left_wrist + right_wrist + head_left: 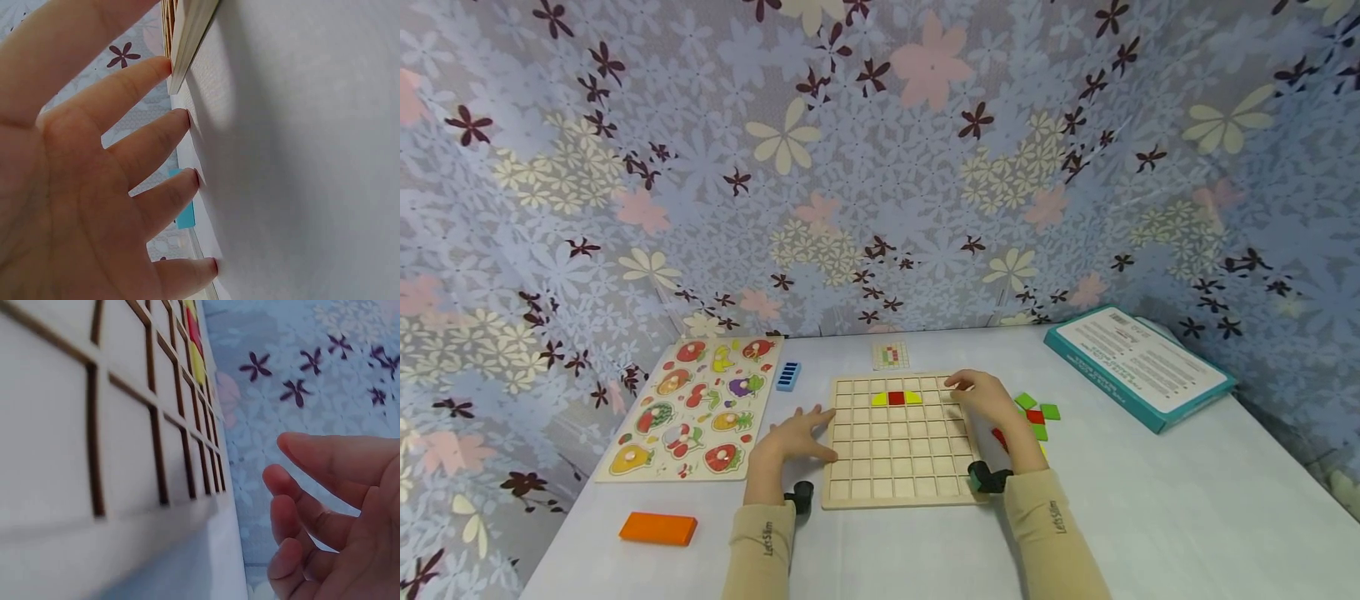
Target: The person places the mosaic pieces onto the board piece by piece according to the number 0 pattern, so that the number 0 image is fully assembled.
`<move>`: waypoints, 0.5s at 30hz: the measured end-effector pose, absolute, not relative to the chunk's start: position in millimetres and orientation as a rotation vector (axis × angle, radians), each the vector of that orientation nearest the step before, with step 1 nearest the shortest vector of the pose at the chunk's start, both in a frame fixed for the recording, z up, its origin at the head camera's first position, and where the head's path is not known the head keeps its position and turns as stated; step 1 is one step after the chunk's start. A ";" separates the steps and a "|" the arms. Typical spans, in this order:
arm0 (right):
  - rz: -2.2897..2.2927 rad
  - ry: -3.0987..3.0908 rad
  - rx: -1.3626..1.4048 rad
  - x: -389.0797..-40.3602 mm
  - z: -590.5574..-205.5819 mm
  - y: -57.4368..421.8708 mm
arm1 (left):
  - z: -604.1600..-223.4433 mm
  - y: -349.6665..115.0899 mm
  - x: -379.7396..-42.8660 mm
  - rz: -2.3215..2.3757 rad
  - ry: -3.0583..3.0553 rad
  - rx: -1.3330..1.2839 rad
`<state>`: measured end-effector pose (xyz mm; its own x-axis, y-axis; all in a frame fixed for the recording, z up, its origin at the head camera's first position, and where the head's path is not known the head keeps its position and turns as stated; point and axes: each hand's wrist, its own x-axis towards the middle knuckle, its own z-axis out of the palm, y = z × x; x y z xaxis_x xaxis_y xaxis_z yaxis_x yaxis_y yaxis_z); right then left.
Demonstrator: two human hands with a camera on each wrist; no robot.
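Observation:
A wooden grid board (891, 442) lies in the middle of the table. In its upper rows a red square tile (897, 398) sits between two yellow rounded tiles (878, 399). My left hand (792, 437) has its fingers spread at the board's left edge; in the left wrist view a fingertip (164, 64) touches the rim. Over the board's upper right corner hovers my right hand (988, 402). The right wrist view shows its fingers (286, 509) loosely bent, with nothing between them and the thumb.
Green and red tiles (1036, 416) lie right of the board, partly behind the right forearm. A small pattern card (891, 356) is beyond the board. Around it are a fruit puzzle (700, 408), a blue striped block (788, 376), an orange block (658, 528) and a teal box (1138, 362).

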<state>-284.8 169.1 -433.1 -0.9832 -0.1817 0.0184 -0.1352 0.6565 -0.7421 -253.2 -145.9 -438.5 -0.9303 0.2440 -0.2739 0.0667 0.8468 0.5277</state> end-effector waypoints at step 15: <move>-1.302 2.672 -0.239 -284.4 -432.3 201.9 | -435.1 -145.3 -252.9 0.744 2.679 0.216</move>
